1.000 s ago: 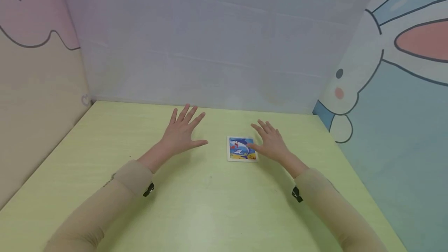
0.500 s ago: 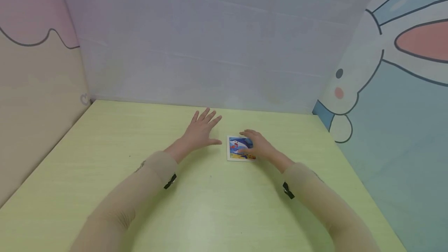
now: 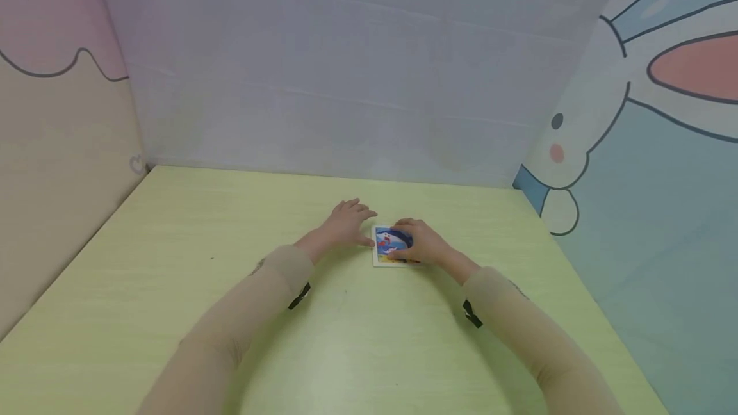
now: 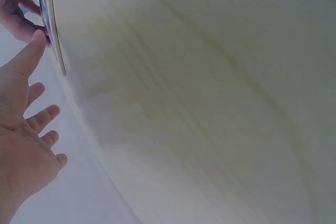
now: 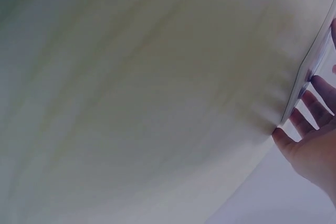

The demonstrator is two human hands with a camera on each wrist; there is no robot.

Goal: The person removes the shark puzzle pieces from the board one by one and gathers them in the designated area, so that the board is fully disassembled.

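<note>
A small square picture board (image 3: 383, 243) with a white border and a blue, yellow and red dolphin picture lies flat on the pale yellow-green table. My right hand (image 3: 427, 242) reaches over its right part, thumb and fingers spread across the picture and covering some of it. In the right wrist view the fingertips of the right hand (image 5: 314, 148) meet the board's face and edge. My left hand (image 3: 346, 223) is at the board's left side, fingers apart and thumb tip right at the border. The left wrist view shows the left hand (image 4: 23, 124) with an unfilled palm.
The table (image 3: 346, 351) stretches around both arms. Behind it hangs a plain pale cloth wall (image 3: 346, 69). A printed rabbit wall (image 3: 651, 210) closes the right side and a beige and pink wall (image 3: 57, 165) the left.
My left hand has moved right, up to the board's left edge, its fingers drawing in somewhat. The right hand has moved left over the board and set its fingers on it. The board stays in place.
</note>
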